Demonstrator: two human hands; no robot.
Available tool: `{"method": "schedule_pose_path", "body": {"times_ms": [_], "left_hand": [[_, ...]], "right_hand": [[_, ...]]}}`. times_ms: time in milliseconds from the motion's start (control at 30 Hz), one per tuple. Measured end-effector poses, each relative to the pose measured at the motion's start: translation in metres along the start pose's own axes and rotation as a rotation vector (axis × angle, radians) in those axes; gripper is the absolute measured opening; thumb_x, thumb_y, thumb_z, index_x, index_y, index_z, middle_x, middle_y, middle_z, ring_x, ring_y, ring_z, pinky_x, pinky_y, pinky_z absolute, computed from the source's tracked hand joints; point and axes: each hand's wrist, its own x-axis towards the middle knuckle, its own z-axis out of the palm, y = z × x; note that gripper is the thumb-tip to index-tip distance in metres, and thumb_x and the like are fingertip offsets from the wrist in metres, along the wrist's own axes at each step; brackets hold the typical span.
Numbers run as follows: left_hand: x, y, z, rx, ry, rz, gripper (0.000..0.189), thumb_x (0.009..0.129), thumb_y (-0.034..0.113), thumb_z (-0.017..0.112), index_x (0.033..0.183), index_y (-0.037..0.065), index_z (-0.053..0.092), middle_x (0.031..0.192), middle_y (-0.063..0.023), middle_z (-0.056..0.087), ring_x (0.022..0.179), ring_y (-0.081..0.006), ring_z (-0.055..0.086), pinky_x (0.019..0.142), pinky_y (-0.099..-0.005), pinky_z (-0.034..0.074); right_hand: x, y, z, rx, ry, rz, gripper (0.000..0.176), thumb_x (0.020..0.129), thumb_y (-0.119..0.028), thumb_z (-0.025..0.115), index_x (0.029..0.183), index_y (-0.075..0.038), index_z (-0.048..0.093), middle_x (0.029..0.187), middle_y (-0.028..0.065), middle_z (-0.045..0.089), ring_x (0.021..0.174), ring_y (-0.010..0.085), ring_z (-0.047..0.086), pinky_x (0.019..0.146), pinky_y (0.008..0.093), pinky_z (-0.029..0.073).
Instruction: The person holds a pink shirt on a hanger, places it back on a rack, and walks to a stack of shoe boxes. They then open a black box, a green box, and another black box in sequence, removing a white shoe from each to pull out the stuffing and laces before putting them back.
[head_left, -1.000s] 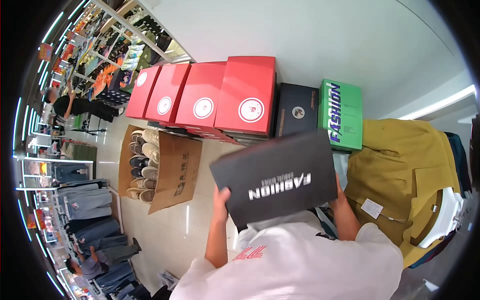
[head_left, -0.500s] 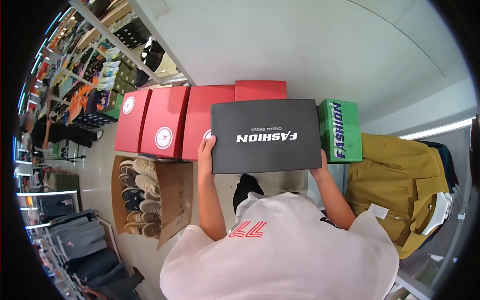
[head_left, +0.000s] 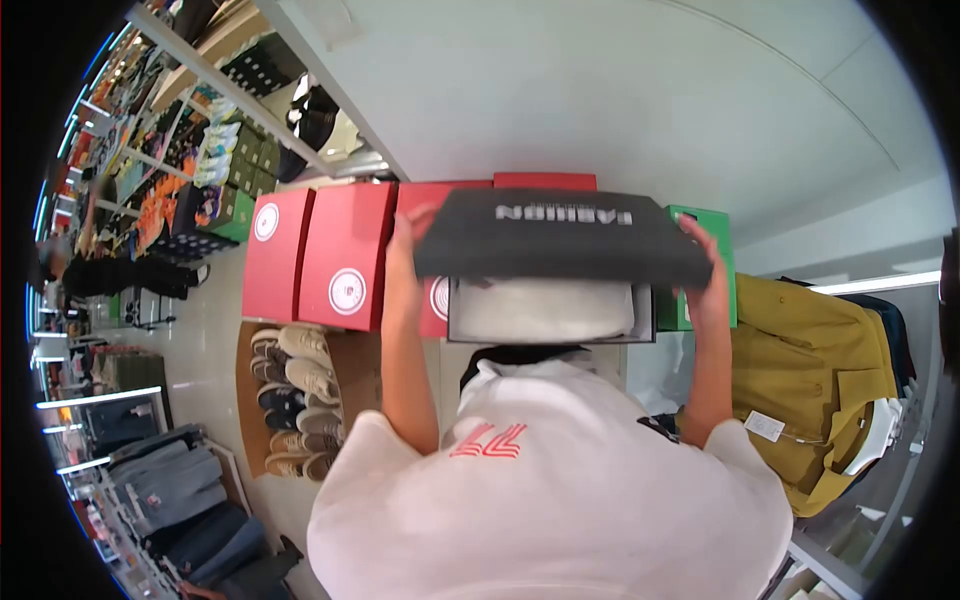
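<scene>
Black lid [head_left: 560, 252] tilted above open box [head_left: 645, 314], white contents [head_left: 545, 310] showing.

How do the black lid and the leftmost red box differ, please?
The black lid is held tilted by the left hand and right hand; the leftmost red box stands untouched. The lid carries lettering, the red box a round emblem. Both markings are mostly white.

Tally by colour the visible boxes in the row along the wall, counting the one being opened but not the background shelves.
Red boxes: 4
Black box, lid lifted: 1
Green box: 1
Total: 6 visible; any behind the lid are hidden.
</scene>
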Motion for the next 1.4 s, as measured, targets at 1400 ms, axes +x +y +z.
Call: {"method": "schedule_pose_path", "body": {"times_ms": [1400], "left_hand": [[-0.047,-0.026,0.054,0.901,-0.353,0.353,0.038,0.079,0.013,0.075,0.115,0.006,0.065,0.109,-0.0113,0.065,0.108,-0.0328,0.06,0.096,-0.046,0.047]], "right_hand": [[-0.002,0.035,0.059,-0.918,-0.798,-0.45,0.018,0.087,-0.018,0.072,0.098,-0.004,0.07,0.088,0.0103,0.065,0.091,0.0307,0.061,0.082,0.0418,0.048]]}}
